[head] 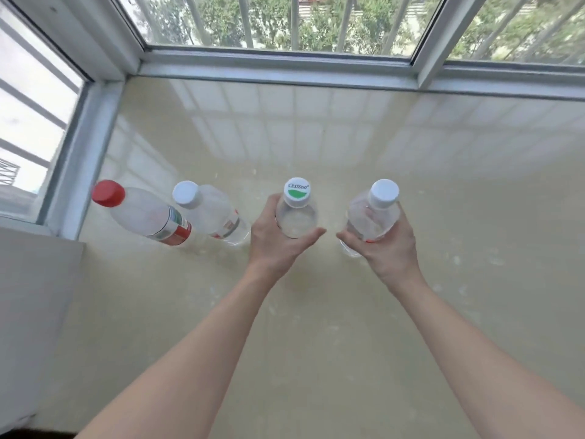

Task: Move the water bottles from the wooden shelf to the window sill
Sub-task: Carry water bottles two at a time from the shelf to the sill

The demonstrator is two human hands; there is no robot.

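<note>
Nearest us, two bare forearms [196,343] reached forward over the pale window sill [316,137]. The left grip [278,239] was curled round the green-marked bottle [296,217], thumb on its near side. The right grip [386,245] was wrapped round the white-capped bottle [372,217] near it. Both bottles stood upright, though we could not tell whether their bases touched the sill. To the left, in the same row, the labelled white-topped bottle [215,213] and the red-capped bottle [142,213] stood on the sill, close together and free of any hand. Farther off ran the grey window frame [285,68], with bars [294,20] and green trees [373,17] beyond the glass.
</note>
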